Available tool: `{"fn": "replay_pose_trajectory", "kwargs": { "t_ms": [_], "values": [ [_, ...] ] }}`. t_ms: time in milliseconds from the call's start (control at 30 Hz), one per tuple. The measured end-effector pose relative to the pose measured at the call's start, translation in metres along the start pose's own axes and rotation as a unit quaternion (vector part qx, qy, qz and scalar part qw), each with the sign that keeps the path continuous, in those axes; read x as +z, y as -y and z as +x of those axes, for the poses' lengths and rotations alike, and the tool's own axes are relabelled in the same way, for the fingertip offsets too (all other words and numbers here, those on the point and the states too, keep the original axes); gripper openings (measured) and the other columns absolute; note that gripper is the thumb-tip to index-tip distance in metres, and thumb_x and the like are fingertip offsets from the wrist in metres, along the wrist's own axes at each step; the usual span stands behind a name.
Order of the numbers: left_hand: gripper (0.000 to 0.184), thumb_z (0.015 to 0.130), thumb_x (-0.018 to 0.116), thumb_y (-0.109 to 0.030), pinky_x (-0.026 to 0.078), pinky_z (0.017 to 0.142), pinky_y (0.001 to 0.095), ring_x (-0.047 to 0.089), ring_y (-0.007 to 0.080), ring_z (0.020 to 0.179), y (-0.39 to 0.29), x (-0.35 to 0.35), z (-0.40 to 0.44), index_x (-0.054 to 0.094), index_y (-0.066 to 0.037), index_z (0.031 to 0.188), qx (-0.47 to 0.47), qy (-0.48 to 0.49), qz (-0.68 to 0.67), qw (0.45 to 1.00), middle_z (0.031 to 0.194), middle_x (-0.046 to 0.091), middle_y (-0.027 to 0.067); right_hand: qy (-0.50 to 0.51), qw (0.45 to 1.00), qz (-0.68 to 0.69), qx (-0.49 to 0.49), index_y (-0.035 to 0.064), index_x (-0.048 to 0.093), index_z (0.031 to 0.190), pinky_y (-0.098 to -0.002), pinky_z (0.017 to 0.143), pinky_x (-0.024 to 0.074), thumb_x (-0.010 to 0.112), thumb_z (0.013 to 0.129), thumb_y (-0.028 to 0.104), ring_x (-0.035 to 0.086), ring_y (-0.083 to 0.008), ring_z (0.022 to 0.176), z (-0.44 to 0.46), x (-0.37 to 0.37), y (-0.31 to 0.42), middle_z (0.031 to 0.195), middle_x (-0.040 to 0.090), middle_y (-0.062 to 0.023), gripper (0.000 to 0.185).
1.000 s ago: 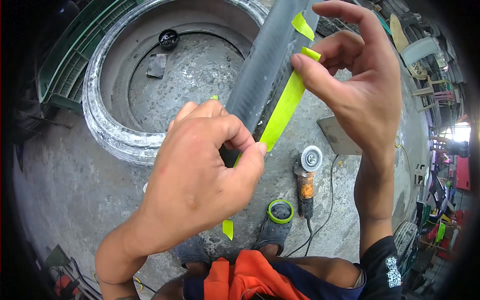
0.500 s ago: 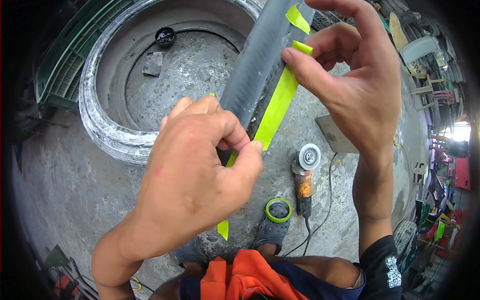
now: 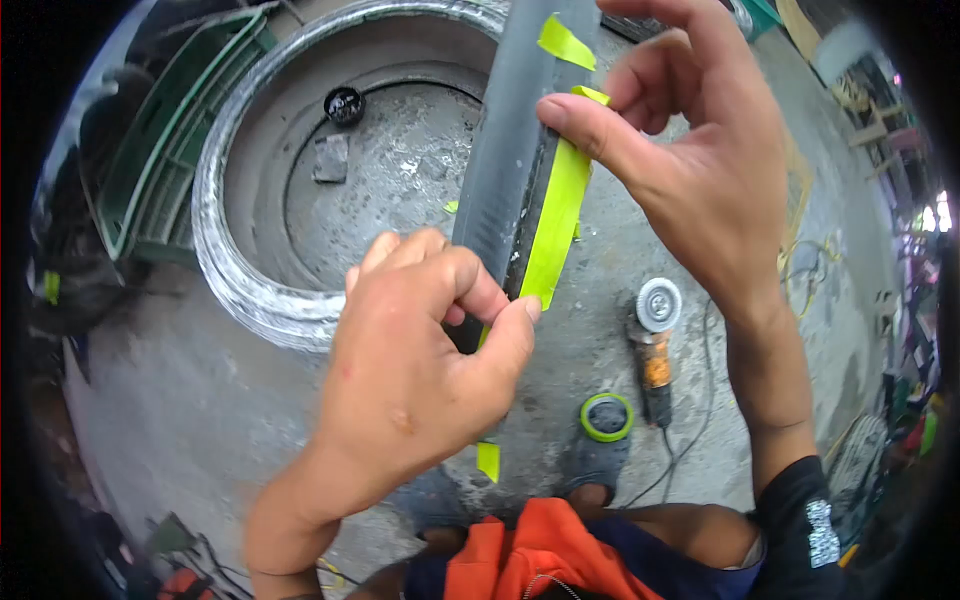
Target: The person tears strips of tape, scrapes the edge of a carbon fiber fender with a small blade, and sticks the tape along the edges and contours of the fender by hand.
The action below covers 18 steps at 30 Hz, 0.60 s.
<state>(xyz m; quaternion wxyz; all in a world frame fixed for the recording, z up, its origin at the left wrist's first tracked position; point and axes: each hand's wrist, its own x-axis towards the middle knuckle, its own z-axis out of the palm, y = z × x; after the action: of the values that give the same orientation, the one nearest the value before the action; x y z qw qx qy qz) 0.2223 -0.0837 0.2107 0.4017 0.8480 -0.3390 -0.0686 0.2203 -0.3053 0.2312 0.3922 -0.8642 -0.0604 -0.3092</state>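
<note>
A long dark grey part [image 3: 490,170] with a ridged edge runs down the middle, above the floor. Along its right side lies a strip of yellow-green masking tape [image 3: 558,225]. My left hand [image 3: 420,340] pinches the strip's lower end between thumb and finger, with its other fingers curled at the part. My right hand [image 3: 700,150] has its thumb on the strip's upper end, fingers bent behind it. A separate short tape piece [image 3: 567,43] sticks higher on the part. Another tape tab [image 3: 488,462] shows below my left hand.
A large whitish ring-shaped rim [image 3: 215,240] lies on the floor, a black cup [image 3: 344,105] inside it. An angle grinder [image 3: 655,360] with a cord lies to the right. A tape roll [image 3: 607,417] sits by my foot. A green crate [image 3: 150,190] stands at left.
The camera view has shifted, so the floor items appear farther right. Both hands keep their hold on the tape strip, which lies closer along the part's edge.
</note>
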Motion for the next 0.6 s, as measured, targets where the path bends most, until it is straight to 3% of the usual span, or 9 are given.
{"fn": "replay_pose_trajectory", "kwargs": {
  "t_ms": [267,433,533,567,600],
  "values": [
    [0.037,0.074,0.086,-0.014,0.033,0.067,0.0388,0.046,0.0239,0.071,-0.004,0.007,-0.006,0.051,-0.011,0.062,0.016,-0.002,0.064,0.998,0.068,0.048,0.0029,-0.049,0.997,-0.018,0.051,0.0031,0.056,0.121,-0.0226,0.056,0.0475,0.087,0.082,0.015,0.058,-0.0067,0.061,-0.014,-0.004,0.01,0.07,0.062,-0.0015,0.051],
    [0.035,0.073,0.088,-0.013,0.032,0.068,0.0369,0.045,0.0238,0.072,-0.005,0.014,-0.013,0.054,-0.014,0.065,0.067,-0.034,0.121,0.99,0.07,0.047,0.0028,-0.056,0.986,0.139,0.079,0.0018,0.056,0.121,-0.0217,0.054,0.0461,0.088,0.084,0.026,0.056,-0.0065,0.059,-0.019,-0.002,-0.009,0.07,0.062,-0.0005,0.054],
    [0.034,0.072,0.091,-0.017,0.032,0.069,0.0356,0.043,0.022,0.071,-0.008,0.013,-0.017,0.057,-0.014,0.069,0.097,-0.043,0.162,0.981,0.07,0.046,0.0016,-0.069,0.969,0.233,0.048,0.0013,0.054,0.123,-0.0219,0.057,0.0463,0.087,0.086,0.026,0.057,-0.006,0.065,-0.026,0.002,-0.028,0.074,0.062,-0.0027,0.055],
    [0.036,0.072,0.091,-0.018,0.032,0.068,0.0339,0.042,0.0208,0.069,-0.01,0.013,-0.019,0.056,-0.012,0.07,0.119,-0.049,0.186,0.974,0.069,0.045,0.001,-0.088,0.959,0.261,0.071,0.002,0.057,0.123,-0.02,0.063,0.0455,0.086,0.087,0.024,0.056,-0.0041,0.071,-0.03,0.004,-0.027,0.08,0.061,0.0004,0.051],
    [0.031,0.071,0.092,-0.029,0.031,0.07,0.0351,0.042,0.0215,0.075,-0.007,0.01,-0.025,0.068,-0.013,0.081,0.139,-0.043,0.201,0.969,0.077,0.043,0.0018,-0.107,0.947,0.287,0.094,0.0027,0.06,0.124,-0.0181,0.068,0.0447,0.085,0.088,0.022,0.056,-0.0022,0.077,-0.034,0.005,-0.026,0.086,0.061,0.0034,0.048]
  ]
}}
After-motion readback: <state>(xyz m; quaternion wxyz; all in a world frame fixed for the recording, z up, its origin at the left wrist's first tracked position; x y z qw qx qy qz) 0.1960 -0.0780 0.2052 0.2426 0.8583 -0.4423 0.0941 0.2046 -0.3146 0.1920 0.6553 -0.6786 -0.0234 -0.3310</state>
